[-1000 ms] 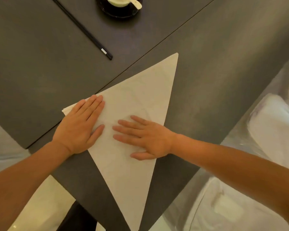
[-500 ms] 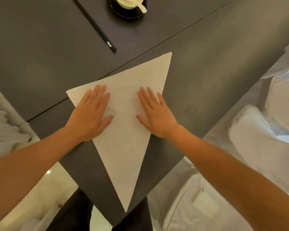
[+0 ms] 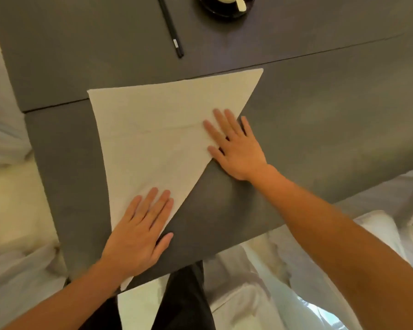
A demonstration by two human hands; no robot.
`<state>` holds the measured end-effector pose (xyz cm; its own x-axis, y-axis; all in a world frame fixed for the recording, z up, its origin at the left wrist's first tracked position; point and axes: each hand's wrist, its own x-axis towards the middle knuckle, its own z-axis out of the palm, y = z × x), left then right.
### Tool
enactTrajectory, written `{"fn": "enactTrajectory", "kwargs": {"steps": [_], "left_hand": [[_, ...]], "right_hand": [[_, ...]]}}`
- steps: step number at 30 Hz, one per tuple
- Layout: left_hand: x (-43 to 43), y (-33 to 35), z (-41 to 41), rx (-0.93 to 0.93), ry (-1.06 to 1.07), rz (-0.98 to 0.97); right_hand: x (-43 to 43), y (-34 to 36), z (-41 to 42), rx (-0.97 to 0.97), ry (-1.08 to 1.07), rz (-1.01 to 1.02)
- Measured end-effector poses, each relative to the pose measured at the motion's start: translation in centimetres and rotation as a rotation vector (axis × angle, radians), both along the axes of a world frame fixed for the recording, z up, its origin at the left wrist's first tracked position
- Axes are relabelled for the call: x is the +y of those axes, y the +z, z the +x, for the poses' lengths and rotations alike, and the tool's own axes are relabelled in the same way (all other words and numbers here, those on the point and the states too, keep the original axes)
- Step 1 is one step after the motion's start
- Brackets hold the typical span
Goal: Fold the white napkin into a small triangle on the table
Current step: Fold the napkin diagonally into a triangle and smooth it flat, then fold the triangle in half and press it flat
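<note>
The white napkin (image 3: pixel 157 136) lies flat on the dark grey table (image 3: pixel 320 110) as a large triangle, one corner at the far right, one at the far left, one pointing toward me past the table's near edge. My left hand (image 3: pixel 138 232) rests palm down with fingers spread on the near tip of the napkin. My right hand (image 3: pixel 231 144) presses flat on the napkin's right slanted edge, half on cloth and half on the table. A faint crease runs across the napkin's middle.
Black chopsticks (image 3: pixel 172 32) lie at the far middle of the table. A dark saucer with a white cup and spoon (image 3: pixel 227 5) sits at the top edge. White-covered chairs (image 3: pixel 343 270) stand at the near right and left. My dark trousers (image 3: pixel 184 303) show below the table edge.
My left hand slid from the napkin's left corner down to its near tip. My right hand moved outward onto the right slanted edge. The view turned, so the napkin appears rotated.
</note>
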<state>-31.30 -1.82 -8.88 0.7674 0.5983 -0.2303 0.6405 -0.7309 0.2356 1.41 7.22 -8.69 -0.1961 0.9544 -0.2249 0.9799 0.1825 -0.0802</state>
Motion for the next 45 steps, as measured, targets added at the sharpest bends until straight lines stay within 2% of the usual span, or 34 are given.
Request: {"fn": "enactTrajectory", "kwargs": {"steps": [3, 7, 9, 13, 17, 21, 22, 24, 26, 31, 35, 37, 41, 45], "left_hand": [[-0.1, 0.4, 0.2, 0.017, 0.019, 0.026], [-0.1, 1.0, 0.5, 0.045, 0.027, 0.024], [0.0, 1.0, 0.5, 0.052, 0.026, 0.016], [-0.1, 0.9, 0.7, 0.022, 0.045, -0.006], [0.1, 1.8, 0.9, -0.059, 0.095, -0.034], [1.2, 3.5, 2.4, -0.358, 0.355, -0.100], [2.3, 3.9, 2.9, -0.407, 0.404, -0.083], [5.3, 4.5, 3.8, -0.405, 0.459, -0.026], [9.1, 4.9, 4.1, -0.333, 0.507, 0.002], [16.2, 4.5, 2.6, -0.219, 0.700, -0.088], [19.8, 4.3, 0.6, -0.151, 0.706, -0.101], [20.7, 4.4, 0.1, -0.221, 0.770, -0.164], [22.0, 4.4, -0.4, -0.505, 1.023, -0.267], [23.4, 3.7, -1.6, -0.602, 1.228, -0.440]], "right_hand": [[3.2, 0.9, 5.9, -0.023, -0.291, -0.064], [6.4, 1.9, 7.6, -0.001, -0.430, -0.126], [7.5, 2.4, 6.7, 0.085, -0.536, -0.062], [10.9, 3.7, 5.3, 0.393, -0.921, 0.157], [14.4, 4.8, 5.6, 0.788, -1.273, 0.022], [14.4, 7.4, 5.6, 1.224, -1.440, -0.055], [14.2, 8.4, 5.4, 1.324, -1.420, -0.042], [13.5, 10.3, 5.1, 1.381, -1.298, 0.004], [12.4, 12.7, 4.4, 1.343, -1.121, 0.037], [9.1, 17.8, 1.4, 1.248, -0.757, 0.141], [4.1, 19.0, -3.9, 1.137, -0.506, 0.081], [1.0, 18.4, -7.1, 1.100, -0.396, 0.033], [-4.8, 15.8, -12.7, 0.969, -0.265, -0.008], [-10.0, 12.9, -15.8, 0.899, -0.308, -0.085]]}}
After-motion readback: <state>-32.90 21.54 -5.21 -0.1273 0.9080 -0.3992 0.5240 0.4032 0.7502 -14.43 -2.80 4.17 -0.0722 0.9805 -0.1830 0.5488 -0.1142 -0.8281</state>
